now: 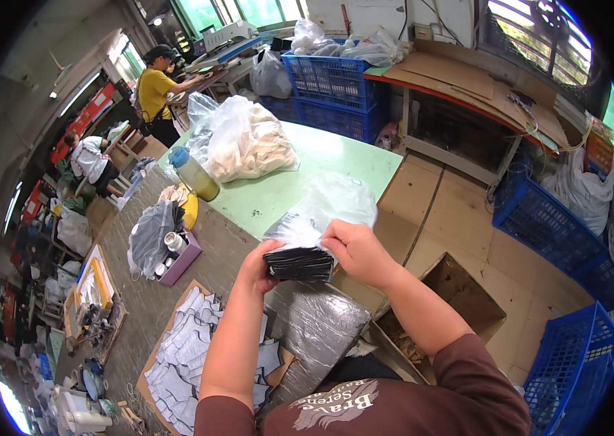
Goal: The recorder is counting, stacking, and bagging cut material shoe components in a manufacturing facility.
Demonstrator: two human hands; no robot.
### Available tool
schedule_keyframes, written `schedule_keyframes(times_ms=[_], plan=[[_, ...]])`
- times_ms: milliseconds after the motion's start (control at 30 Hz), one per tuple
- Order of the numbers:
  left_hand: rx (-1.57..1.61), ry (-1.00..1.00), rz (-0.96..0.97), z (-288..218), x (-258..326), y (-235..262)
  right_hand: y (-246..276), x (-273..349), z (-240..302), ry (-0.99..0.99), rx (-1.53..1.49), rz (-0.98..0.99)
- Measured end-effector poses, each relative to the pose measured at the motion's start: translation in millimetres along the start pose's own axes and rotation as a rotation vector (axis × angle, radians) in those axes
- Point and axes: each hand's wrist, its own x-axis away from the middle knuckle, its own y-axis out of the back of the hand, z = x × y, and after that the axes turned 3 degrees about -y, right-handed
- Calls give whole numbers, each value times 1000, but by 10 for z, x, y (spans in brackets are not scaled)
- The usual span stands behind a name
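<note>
The stack of thin black pieces (pixel 299 263) sits half inside its clear plastic bag (pixel 328 207), held above the table (pixel 285 189) edge; it looks light, floppy and slippery, best pinched across the stack's edges. My left hand (pixel 257 265) fingers are closed around its left end. My right hand (pixel 356 251) fingers pinch the bag's top.

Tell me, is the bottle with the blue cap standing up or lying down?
Standing up, leaning a bit in the view. The yellowish bottle rests on its base on the green table, blue cap on top, beside a clear bag.
</note>
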Motion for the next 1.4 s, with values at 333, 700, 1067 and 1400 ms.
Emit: schedule_keyframes(times_ms=[333,700,1067,1400], plan=[[224,-4,321,31,176,-46,-40,38,-743,134,482,-233],[-305,-539,-196,269,118,-182,-366,30,-242,-230,-516,-140],[15,-734,32,201,-70,-131,-651,304,-39,254,-6,-130],[131,-509,123,186,-195,-124,-1101,505,123,369,221,130]])
